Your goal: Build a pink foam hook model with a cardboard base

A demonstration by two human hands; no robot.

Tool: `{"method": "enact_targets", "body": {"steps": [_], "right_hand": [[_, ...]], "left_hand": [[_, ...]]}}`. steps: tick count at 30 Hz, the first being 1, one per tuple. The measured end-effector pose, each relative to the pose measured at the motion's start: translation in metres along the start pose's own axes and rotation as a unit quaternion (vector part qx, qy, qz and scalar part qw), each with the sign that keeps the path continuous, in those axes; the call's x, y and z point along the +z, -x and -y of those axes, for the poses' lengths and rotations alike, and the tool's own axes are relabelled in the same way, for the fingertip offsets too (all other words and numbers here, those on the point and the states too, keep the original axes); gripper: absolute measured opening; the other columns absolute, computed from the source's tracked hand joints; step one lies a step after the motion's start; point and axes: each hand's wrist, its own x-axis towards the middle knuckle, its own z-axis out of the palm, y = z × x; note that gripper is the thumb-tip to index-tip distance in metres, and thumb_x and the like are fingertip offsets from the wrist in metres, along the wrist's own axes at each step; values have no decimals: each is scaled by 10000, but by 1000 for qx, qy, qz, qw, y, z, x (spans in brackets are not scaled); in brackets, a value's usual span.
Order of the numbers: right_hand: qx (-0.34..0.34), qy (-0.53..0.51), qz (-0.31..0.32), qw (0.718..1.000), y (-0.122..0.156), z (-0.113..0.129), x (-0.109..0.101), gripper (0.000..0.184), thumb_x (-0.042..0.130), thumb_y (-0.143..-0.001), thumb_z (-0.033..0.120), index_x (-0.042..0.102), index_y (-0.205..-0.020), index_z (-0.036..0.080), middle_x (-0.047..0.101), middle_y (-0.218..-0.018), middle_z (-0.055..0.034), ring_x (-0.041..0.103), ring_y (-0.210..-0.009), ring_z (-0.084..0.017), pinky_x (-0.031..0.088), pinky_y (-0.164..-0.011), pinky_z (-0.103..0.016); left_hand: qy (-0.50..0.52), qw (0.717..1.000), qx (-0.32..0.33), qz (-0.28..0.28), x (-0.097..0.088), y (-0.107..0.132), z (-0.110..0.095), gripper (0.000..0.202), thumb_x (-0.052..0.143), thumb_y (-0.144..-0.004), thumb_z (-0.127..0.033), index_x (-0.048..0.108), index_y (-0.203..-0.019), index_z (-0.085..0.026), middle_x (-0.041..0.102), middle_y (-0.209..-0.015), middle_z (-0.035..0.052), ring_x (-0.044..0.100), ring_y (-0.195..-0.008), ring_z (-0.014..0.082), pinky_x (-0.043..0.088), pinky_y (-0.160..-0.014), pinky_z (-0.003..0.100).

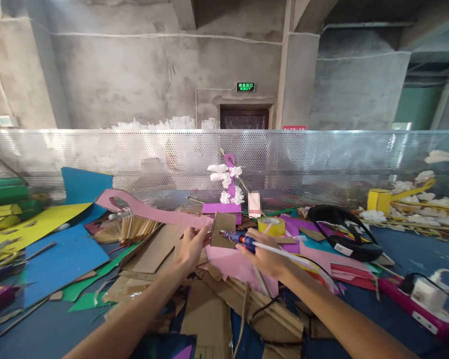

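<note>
My left hand (192, 246) is closed on a long pink foam cutout (149, 211) with a hooked end at the left, together with a small brown cardboard piece (223, 228). My right hand (262, 257) grips a blue and orange glue gun (243, 240) with a white glue stick trailing behind it. The gun's tip touches the cardboard piece's right edge. Behind them stands a purple model with white paper flowers (228, 189).
A perforated metal screen (322, 159) runs across the back. Cardboard scraps (209, 309) and coloured sheets cover the blue table. A yellow tape roll (271, 225), a black strap loop (340, 234), a pink power strip (419, 304) and yellow scissors (0, 258) lie around.
</note>
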Motion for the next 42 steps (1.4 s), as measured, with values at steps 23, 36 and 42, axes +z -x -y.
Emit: {"method": "enact_targets", "body": {"steps": [23, 36, 42], "right_hand": [[7, -36, 6, 999, 1, 3, -3, 209, 536, -1007, 386, 551, -869, 230, 623, -924, -26, 623, -786, -181, 414, -682, -275], [30, 5, -12, 999, 1, -21, -7, 279, 498, -1021, 433, 541, -839, 226, 642, -894, -34, 627, -776, -195, 430, -697, -290], [23, -2, -2, 1000, 1, -20, -3, 293, 496, -1030, 437, 585, -854, 221, 648, -901, -37, 626, -800, -198, 443, -726, -292]], "left_hand": [[22, 999, 21, -22, 2, 0, 0, 464, 867, -719, -481, 689, -929, -108, 794, -910, 150, 778, -830, 281, 617, -835, 412], [51, 996, 38, -58, -6, -8, -6, 522, 900, -666, -452, 682, -1017, -133, 795, -978, 124, 778, -838, 267, 605, -814, 384], [56, 995, 38, -77, -8, -11, -6, 535, 911, -638, -468, 671, -1001, -157, 792, -1004, 109, 781, -839, 256, 604, -798, 365]]}}
